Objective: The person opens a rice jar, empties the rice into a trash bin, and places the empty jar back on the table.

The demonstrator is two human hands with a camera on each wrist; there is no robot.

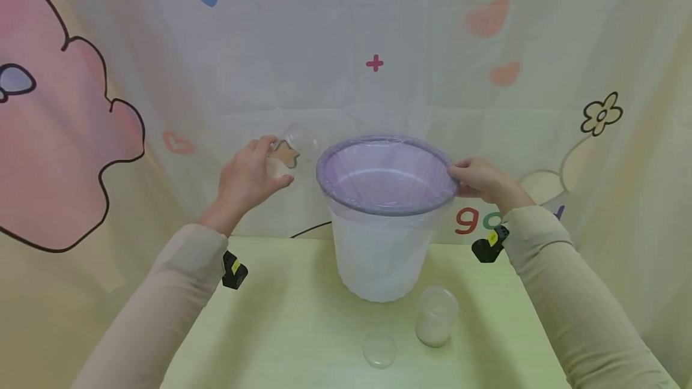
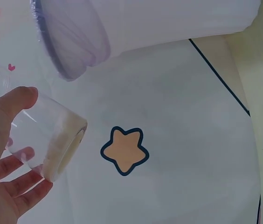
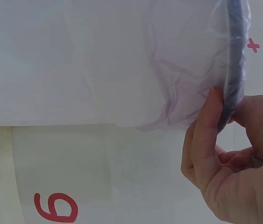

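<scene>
My left hand (image 1: 245, 173) grips a clear plastic jar (image 2: 40, 123) left of the trash can (image 1: 381, 251). The jar lies tilted, its far end toward the can's rim, with a cream-coloured band at its base; whether anything is inside I cannot tell. The can is white and upright, lined with a thin purple bag (image 1: 373, 182) folded over its rim. On the other side, my right hand (image 1: 483, 179) pinches the bag-covered rim (image 3: 235, 56) between thumb and fingers.
A second clear jar (image 1: 437, 317) with a whitish lower part stands on the pale yellow table (image 1: 281, 329), in front of the can. Left of it lies a clear round lid (image 1: 379, 350). A printed curtain (image 1: 303, 47) hangs behind.
</scene>
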